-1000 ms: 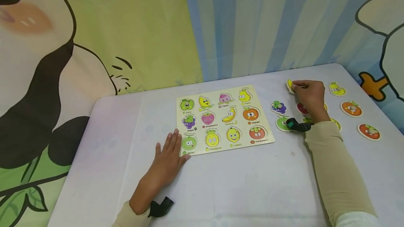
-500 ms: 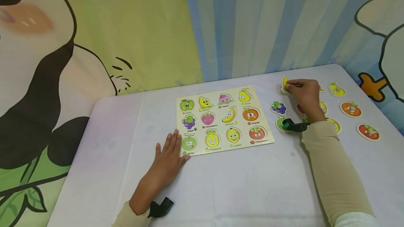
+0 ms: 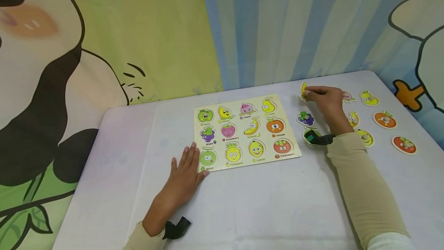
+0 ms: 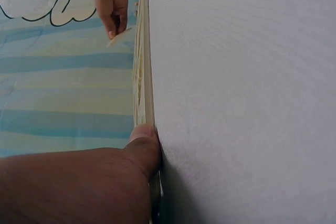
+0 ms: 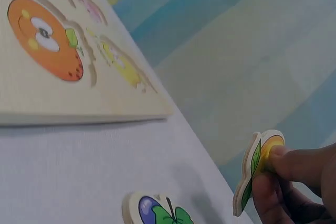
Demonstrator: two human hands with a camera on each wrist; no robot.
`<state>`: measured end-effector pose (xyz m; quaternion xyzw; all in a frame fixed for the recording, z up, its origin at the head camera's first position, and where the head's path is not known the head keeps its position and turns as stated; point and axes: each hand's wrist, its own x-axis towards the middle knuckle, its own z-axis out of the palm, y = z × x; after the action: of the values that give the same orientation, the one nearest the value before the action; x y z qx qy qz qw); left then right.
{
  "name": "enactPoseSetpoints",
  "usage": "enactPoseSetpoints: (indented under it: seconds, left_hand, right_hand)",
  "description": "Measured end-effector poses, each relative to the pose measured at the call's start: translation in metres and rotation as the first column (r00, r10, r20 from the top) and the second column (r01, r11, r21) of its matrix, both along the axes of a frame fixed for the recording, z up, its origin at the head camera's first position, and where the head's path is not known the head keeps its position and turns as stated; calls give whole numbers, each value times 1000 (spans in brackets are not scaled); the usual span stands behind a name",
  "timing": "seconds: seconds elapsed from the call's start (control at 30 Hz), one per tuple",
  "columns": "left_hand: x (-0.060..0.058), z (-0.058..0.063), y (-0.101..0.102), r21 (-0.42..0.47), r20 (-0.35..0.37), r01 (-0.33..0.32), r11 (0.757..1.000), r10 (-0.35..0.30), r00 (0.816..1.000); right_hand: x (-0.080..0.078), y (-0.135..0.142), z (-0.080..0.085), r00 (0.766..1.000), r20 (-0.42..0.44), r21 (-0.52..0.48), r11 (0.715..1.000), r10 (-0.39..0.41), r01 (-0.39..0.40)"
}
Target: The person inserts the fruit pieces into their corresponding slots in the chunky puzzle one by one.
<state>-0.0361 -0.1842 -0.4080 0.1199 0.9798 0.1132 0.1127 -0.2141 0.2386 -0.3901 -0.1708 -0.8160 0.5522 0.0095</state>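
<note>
A white table (image 3: pixel 263 211) fills the lower frame, with a fruit puzzle board (image 3: pixel 244 132) lying flat at its centre and loose fruit pieces scattered at right: grapes (image 3: pixel 306 119), a green piece (image 3: pixel 310 134), two orange ones (image 3: pixel 385 120) and several yellow ones (image 3: pixel 369 98).

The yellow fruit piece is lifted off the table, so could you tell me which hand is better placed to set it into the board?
Probably the right hand: it pinches the yellow fruit piece. The left hand rests flat against the board.
</note>
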Motion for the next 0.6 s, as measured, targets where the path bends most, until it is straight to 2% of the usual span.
enactPoseSetpoints:
  seconds: [0.2, 0.6]
  left_hand:
    - [-1, 1, -1, -6, -7, 6, 1000, -6, 1000]
    - [1, -1, 0, -13, -6, -1, 1000, 0, 1000]
  right_hand:
    - [-1, -10, -2, 999, 9, -95, 995, 33, -32]
    - [2, -57, -3, 993, -90, -107, 991, 72, -81]
